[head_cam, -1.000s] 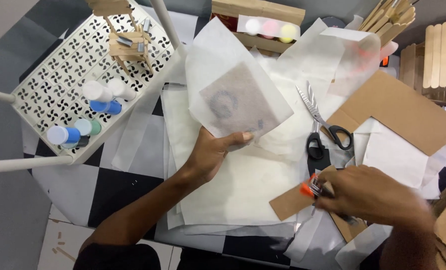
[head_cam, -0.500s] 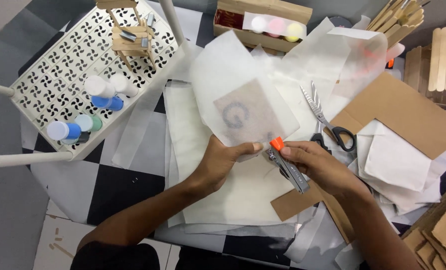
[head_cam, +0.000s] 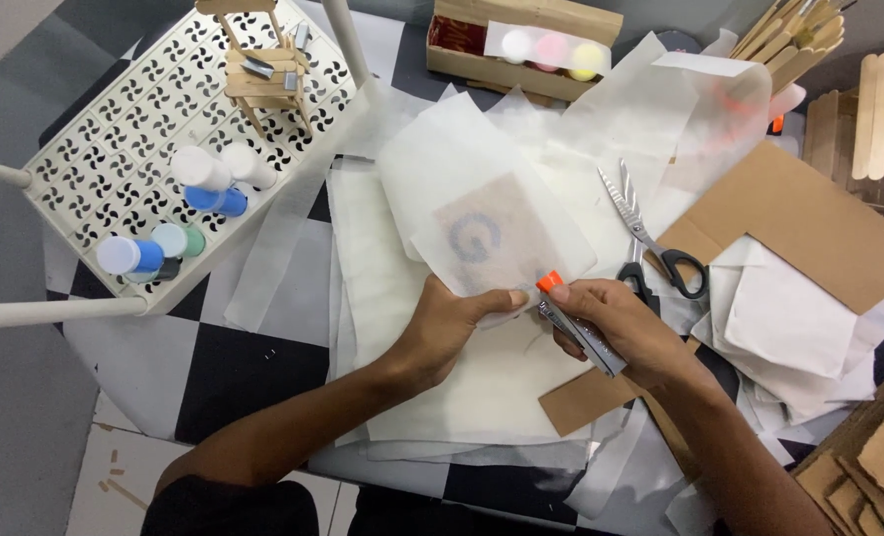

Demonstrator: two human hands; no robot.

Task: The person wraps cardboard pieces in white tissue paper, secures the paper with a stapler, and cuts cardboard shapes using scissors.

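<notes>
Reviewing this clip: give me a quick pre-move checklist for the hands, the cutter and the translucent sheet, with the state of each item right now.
1. Right hand grips the utility knife: ok.
2. Left hand pins the translucent sheet at its lower edge: ok.
3. Knife's orange tip sits right beside the left thumb, fingers close to the cutting end: not ok.
4. Blade extended or retracted: cannot tell.
5. Scissors lie to the side, untouched: ok.
6. Sheet rests flat on the paper stack: ok.
</notes>
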